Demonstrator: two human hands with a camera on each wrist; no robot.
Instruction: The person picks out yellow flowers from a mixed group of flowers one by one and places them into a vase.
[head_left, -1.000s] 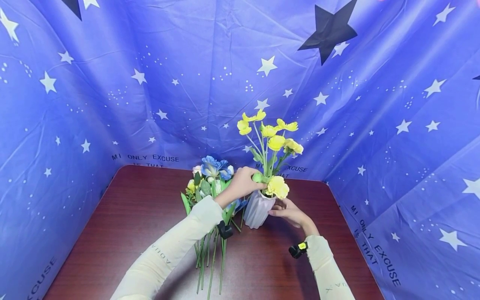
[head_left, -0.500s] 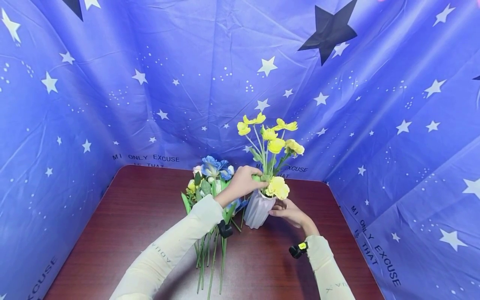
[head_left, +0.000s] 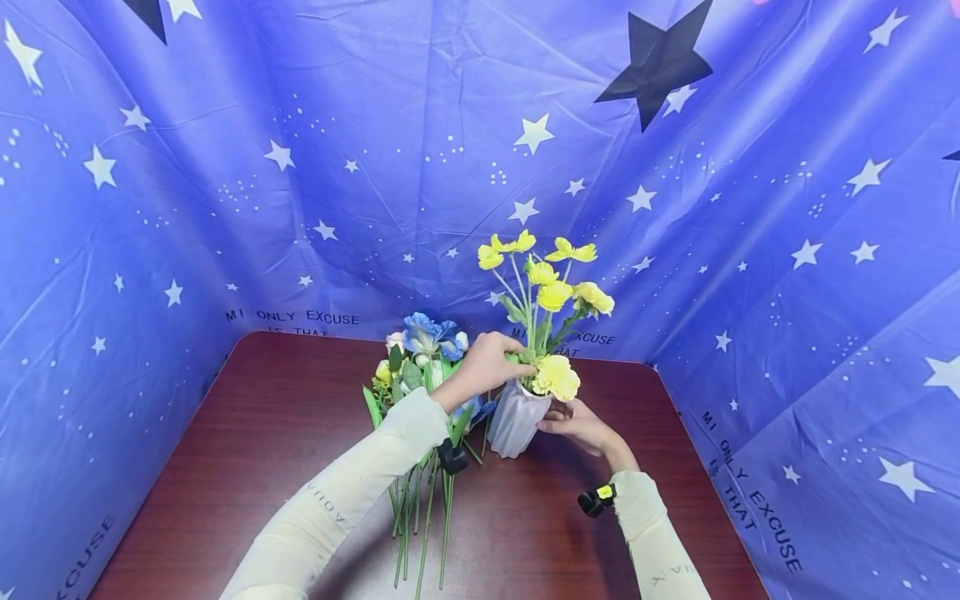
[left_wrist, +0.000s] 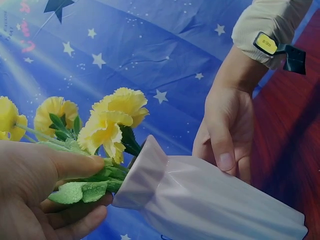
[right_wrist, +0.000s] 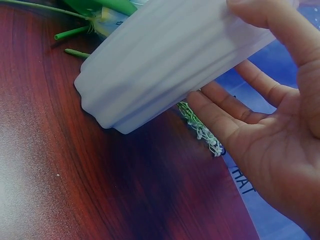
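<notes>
A pale, ribbed vase (head_left: 517,423) stands on the table, with several yellow flowers (head_left: 555,296) rising from its mouth. At the rim, my left hand (head_left: 487,367) pinches the green stems and leaves (left_wrist: 92,187) between thumb and fingers. One ruffled yellow bloom (head_left: 557,377) sits low, against the rim. On the vase's right side is my right hand (head_left: 581,423), thumb on the near wall and fingers behind. The right wrist view shows this hand (right_wrist: 280,130) curved round the vase (right_wrist: 165,60). The lower stem ends are hidden inside the vase.
Left of the vase lies a bunch of blue, white and yellow flowers (head_left: 423,333), its long green stems (head_left: 420,517) pointing toward the near edge. A sprig of tiny white blossoms (right_wrist: 205,132) lies behind the vase. A starry blue cloth (head_left: 420,167) surrounds the dark red table (head_left: 285,433).
The tall yellow blooms have shifted slightly right and down as my left hand handles the stems. My right hand and the vase stay in place.
</notes>
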